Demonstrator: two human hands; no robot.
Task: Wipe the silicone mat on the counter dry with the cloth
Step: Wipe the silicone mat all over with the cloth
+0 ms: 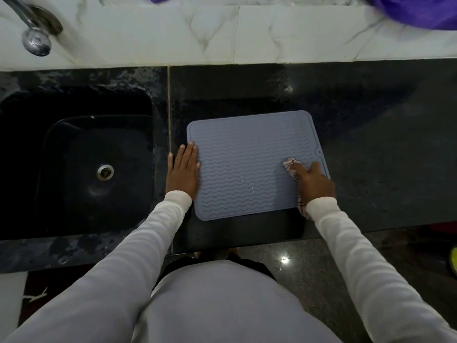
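Note:
A blue-grey silicone mat with wavy ridges lies flat on the dark stone counter. My left hand rests flat on the mat's left edge, fingers straight, partly on the counter. My right hand presses a pink-and-white checked cloth onto the mat's right side. The cloth shows ahead of the fingers and again below the wrist; most of it is hidden under the hand.
A black sink with a metal drain is set into the counter to the left. A chrome tap hangs over its far left. A white marble backsplash runs behind, with purple fabric at top right.

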